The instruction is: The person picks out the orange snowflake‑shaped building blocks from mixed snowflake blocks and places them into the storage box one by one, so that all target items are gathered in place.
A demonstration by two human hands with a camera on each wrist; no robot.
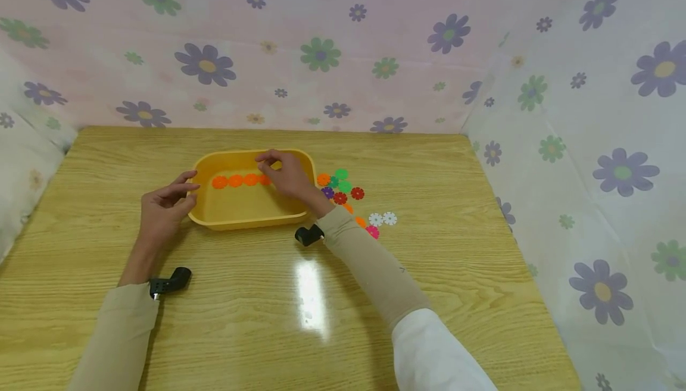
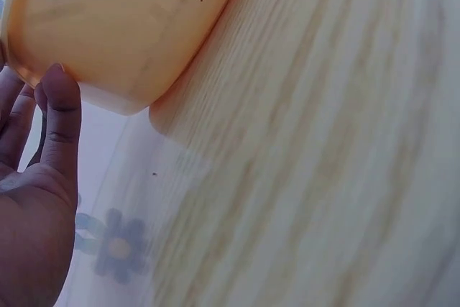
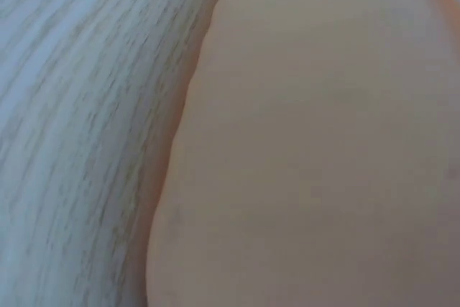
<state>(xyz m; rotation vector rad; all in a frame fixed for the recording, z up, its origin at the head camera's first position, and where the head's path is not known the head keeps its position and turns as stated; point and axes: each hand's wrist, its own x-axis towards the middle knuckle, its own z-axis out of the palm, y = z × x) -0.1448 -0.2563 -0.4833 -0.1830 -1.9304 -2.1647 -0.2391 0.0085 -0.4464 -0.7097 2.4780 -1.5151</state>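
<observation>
Hands first: our left hand point(image 1: 165, 206) is at the tray's 9 o'clock, fingers loosely bent over the rim with the thumb by the outer wall; they're touching it, but we can't tell if that's a real pinch; our right hand point(image 1: 289, 175) reaches over the tray from 4 o'clock, fingers bent, thumb and index tips slightly parted, no disc showing between them.

Under and left of that hand, inside the yellow plastic tray point(image 1: 243, 203), the orange snowflake discs point(image 1: 236, 181) lie in a row from near 9 o'clock inward, four visible; we'd guess they're thin, light, stiffish plastic, hard to break but slippery flat; best hold is probably fingertips on the notched edge, not the face.

The tray looks light and a bit flexy, so we'd grab the rim; mixed-colour discs point(image 1: 340, 198) sit just outside at 3 to 4 o'clock, white discs point(image 1: 376, 219) farthest out.
</observation>
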